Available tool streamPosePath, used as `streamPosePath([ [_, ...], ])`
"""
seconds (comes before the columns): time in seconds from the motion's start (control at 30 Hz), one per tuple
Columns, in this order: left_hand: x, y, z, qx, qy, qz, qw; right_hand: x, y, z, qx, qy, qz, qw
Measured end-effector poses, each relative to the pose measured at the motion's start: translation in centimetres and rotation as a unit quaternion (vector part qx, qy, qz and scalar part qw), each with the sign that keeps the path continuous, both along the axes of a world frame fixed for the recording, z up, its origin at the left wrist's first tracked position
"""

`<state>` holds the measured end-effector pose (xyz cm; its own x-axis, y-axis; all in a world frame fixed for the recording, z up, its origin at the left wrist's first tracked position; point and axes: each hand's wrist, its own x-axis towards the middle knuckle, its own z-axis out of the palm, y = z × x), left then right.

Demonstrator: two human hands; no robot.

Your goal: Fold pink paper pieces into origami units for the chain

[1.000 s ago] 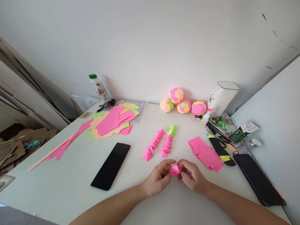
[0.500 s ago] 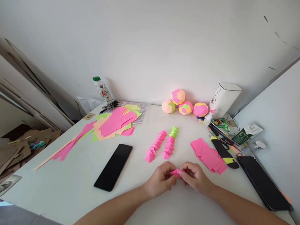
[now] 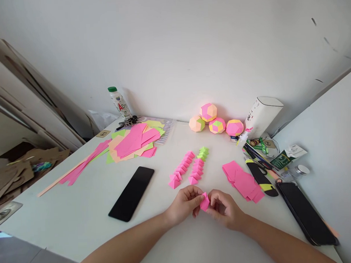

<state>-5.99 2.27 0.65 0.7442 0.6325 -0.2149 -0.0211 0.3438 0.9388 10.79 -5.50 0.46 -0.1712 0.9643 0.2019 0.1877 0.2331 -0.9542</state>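
Observation:
Between my hands is a small folded piece of pink paper [image 3: 205, 202]. My left hand [image 3: 186, 203] pinches it from the left, thumb on top. My right hand [image 3: 225, 208] is closed around its right edge with curled fingers; some fingertips are hidden. Just beyond my hands, two rows of folded paper units stand on the table: a pink row [image 3: 181, 169] on the left, and a second row with pink units [image 3: 196, 171] in front and green units [image 3: 203, 153] behind. Flat pink paper pieces [image 3: 243, 183] lie in an overlapping stack right of my right hand.
A black phone [image 3: 132, 193] lies at left, another phone [image 3: 306, 213] at right beside a black-yellow cutter [image 3: 262, 178]. Coloured paper sheets [image 3: 132, 142], paper strips [image 3: 84, 164] and a bottle [image 3: 119, 102] are at back left. Several paper balls [image 3: 217, 125] sit by the wall near a white container [image 3: 264, 115].
The folded pink paper has turned from lying sideways to a more upright angle, showing a broader face. My right fingers have shifted and loosened slightly around it.

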Motion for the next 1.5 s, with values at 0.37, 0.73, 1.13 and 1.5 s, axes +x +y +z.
streamPosePath([
  [0.37, -0.1, -0.2, 0.0, 0.015, 0.013, -0.021, 1.0, 0.0, 0.2, -0.5, 0.141, -0.099, -0.043, 0.984],
  [0.73, -0.3, -0.4, -0.7, 0.04, -0.008, -0.063, 0.997, -0.2, 0.2, 0.4, 0.096, -0.082, -0.079, 0.989],
  [1.13, -0.4, -0.4, -0.7, 0.041, -0.021, -0.068, 0.997, -0.1, 0.5, -0.1, 0.011, -0.015, -0.063, 0.998],
  [1.5, -0.5, -0.5, -0.9, 0.09, -0.007, -0.086, 0.992, -0.1, 0.0, -0.2, -0.006, -0.014, -0.063, 0.998],
])
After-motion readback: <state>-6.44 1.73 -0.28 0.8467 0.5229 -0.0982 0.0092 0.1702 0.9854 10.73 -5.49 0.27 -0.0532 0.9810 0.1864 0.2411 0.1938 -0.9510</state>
